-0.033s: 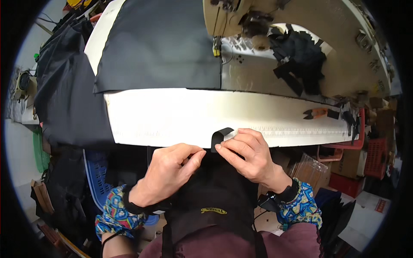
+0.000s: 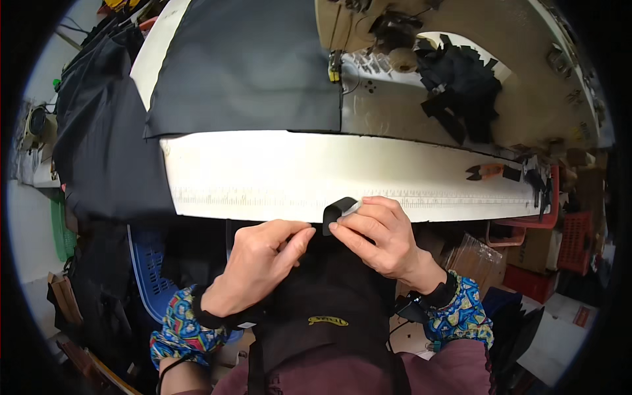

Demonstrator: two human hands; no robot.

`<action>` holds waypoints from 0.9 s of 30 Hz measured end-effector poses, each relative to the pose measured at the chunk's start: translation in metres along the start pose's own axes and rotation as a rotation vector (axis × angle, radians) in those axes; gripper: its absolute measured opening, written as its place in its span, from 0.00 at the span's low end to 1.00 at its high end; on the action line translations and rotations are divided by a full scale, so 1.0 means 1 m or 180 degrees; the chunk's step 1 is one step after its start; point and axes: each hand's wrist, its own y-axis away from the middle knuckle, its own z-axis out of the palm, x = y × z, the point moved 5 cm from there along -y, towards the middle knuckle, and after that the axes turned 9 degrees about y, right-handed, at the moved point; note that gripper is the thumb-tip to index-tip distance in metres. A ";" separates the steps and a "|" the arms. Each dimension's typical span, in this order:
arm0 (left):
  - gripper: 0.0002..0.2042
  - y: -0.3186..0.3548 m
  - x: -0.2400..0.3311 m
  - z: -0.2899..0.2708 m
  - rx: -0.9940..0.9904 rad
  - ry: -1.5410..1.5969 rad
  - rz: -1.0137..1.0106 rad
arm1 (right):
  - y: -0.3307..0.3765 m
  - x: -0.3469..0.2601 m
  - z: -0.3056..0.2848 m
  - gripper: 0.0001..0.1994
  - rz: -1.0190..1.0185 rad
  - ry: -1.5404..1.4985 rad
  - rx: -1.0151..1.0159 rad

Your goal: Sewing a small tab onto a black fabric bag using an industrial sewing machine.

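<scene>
My right hand [image 2: 382, 237] pinches a short black fabric strip [image 2: 334, 209], bent over into a loop at the front edge of the white sewing table [image 2: 243, 158]. Thumb and fingers press on the strip's right side. Just left of it, my left hand [image 2: 263, 257] is closed, thumb and index finger pinched together at the tips. Whatever lies between those tips is too small to make out. A large black fabric panel [image 2: 243, 72] is spread beyond, reaching the sewing machine needle area [image 2: 334, 68].
Orange-handled thread snips [image 2: 486, 172] lie on the table's right side. Black fabric strips [image 2: 461, 85] are heaped beside the machine. Dark cloth [image 2: 108, 145] hangs at the left. A blue basket [image 2: 150, 273] stands below; a red basket [image 2: 575, 240] is at the right.
The whole view has shifted slightly, with the table edge a little higher in it. Both hands keep nearly the same pose, and the strip's loop looks slightly altered.
</scene>
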 end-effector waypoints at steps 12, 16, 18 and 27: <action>0.10 0.011 -0.012 0.019 -0.0257 0.2109 -0.0719 | -0.007 -0.021 -0.023 0.11 0.1015 -0.1222 0.0249; 0.10 0.014 -0.002 0.020 -0.0345 0.1789 -0.0522 | -0.015 -0.013 -0.029 0.07 0.1686 -0.1623 0.0172; 0.10 0.013 0.002 0.020 -0.0451 0.1722 -0.0511 | -0.014 -0.012 -0.027 0.06 0.1791 -0.1857 0.0038; 0.07 0.010 -0.001 0.020 -0.0159 0.2201 -0.0489 | -0.010 -0.002 -0.011 0.05 0.2669 -0.2617 -0.0014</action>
